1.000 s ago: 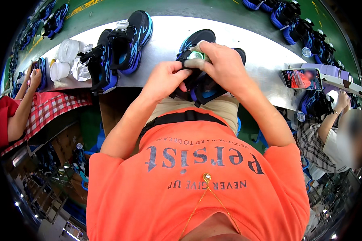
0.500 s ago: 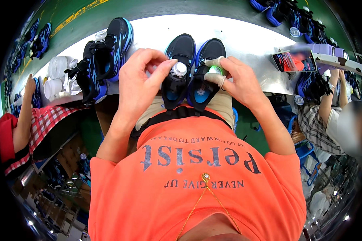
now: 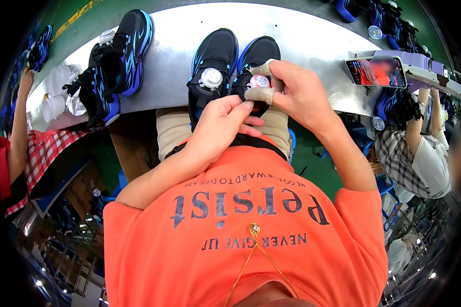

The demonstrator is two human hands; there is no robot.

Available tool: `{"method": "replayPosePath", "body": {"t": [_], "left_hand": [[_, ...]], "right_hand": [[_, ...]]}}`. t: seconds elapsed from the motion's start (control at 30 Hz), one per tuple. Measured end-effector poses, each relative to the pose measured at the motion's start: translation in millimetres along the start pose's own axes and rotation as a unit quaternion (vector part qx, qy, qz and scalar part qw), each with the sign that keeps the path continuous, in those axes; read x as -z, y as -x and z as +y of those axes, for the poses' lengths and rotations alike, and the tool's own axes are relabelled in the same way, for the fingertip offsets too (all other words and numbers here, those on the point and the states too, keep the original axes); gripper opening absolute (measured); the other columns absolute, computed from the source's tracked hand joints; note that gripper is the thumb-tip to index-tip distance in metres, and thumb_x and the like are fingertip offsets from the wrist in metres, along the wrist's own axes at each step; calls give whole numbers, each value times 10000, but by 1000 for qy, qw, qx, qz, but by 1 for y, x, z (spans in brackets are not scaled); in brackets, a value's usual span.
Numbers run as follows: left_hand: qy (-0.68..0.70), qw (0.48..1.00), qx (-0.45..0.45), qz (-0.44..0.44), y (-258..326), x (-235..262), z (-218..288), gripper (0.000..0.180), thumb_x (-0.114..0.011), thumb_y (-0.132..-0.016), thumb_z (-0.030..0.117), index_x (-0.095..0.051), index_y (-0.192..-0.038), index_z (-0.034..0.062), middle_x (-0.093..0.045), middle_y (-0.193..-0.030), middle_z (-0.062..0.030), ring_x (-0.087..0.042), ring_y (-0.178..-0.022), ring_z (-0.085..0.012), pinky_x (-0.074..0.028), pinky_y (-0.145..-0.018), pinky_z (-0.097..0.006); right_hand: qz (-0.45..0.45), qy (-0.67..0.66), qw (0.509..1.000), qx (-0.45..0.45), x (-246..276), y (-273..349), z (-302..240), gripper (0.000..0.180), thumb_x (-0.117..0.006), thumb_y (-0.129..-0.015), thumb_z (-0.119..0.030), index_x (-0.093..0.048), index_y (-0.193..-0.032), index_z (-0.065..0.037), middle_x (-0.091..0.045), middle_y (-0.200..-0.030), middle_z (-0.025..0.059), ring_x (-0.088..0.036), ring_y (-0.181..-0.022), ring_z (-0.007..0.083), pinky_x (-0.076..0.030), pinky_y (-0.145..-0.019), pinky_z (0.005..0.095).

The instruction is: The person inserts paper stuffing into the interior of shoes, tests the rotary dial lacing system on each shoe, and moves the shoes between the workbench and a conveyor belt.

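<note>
Head view shows right hand (image 3: 305,94) with taped fingers (image 3: 261,94) pinching a pink dial (image 3: 259,81) on the right black shoe (image 3: 258,56). Left hand (image 3: 220,125), fingers half curled, touches just below. Left shoe (image 3: 215,56) stands beside, on the metal table (image 3: 312,46).

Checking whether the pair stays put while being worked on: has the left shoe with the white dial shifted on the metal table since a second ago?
Cannot tell: the head camera itself moved. The left shoe lies beside its mate on the metal table.
</note>
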State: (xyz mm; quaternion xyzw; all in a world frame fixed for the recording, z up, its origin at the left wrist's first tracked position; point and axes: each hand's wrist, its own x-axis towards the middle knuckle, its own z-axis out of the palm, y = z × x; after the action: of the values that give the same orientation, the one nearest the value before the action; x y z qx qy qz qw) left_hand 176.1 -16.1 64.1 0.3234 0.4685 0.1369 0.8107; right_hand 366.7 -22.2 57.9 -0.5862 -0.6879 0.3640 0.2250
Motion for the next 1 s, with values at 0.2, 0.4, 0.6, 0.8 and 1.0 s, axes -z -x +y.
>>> {"method": "replayPosePath", "body": {"t": [0.2, 0.4, 0.6, 0.8, 1.0], "left_hand": [[7, 1000, -4, -2, 2, -4, -5, 260, -454, -975, 141, -556, -1100, -63, -616, -1072, -132, -655, -911, -214, -547, -769, -301], [2, 1000, 8, 4, 2, -6, -8, 241, -468, -975, 137, -566, -1062, -65, -621, -1062, -141, -652, -937, -211, -557, -753, -297], [-7, 1000, 7, 11, -1, -9, -13, 235, -480, -971, 130, -565, -1055, -71, -619, -1067, -155, -649, -964, -226, -575, -715, -297], [-8, 1000, 6, 8, 1, -13, -11, 236, -475, -971, 124, -560, -1063, -76, -614, -1087, -157, -642, -990, -234, -577, -715, -302], [10, 1000, 5, 9, 2, -16, -8, 250, -477, -970, 127, -547, -1086, -83, -607, -1104, -164, -638, -997, -234, -578, -711, -301]], "right_hand": [[14, -89, 994, 69, 3, 3, 6, 355, -733, -724, -144, -664, -1069, -95, -489, -716, 57, -459, -606, 164, -414, -576, 276], [-25, -50, 998, 33, 10, 8, 1, 411, -675, -743, -85, -622, -1145, -151, -549, -800, 86, -550, -744, 260, -454, -654, 350], [35, -32, 999, 20, 0, 17, -2, 335, -687, -755, -132, -639, -1086, -136, -522, -799, 91, -551, -745, 264, -460, -653, 351], [-11, -94, 993, 72, 8, 13, 7, 316, -703, -750, -178, -645, -1054, -116, -544, -796, 95, -571, -727, 272, -470, -640, 358], [122, -20, 992, 31, -16, 24, 0, 303, -724, -737, -176, -645, -1022, -112, -516, -761, 91, -543, -618, 238, -456, -562, 343]]}}
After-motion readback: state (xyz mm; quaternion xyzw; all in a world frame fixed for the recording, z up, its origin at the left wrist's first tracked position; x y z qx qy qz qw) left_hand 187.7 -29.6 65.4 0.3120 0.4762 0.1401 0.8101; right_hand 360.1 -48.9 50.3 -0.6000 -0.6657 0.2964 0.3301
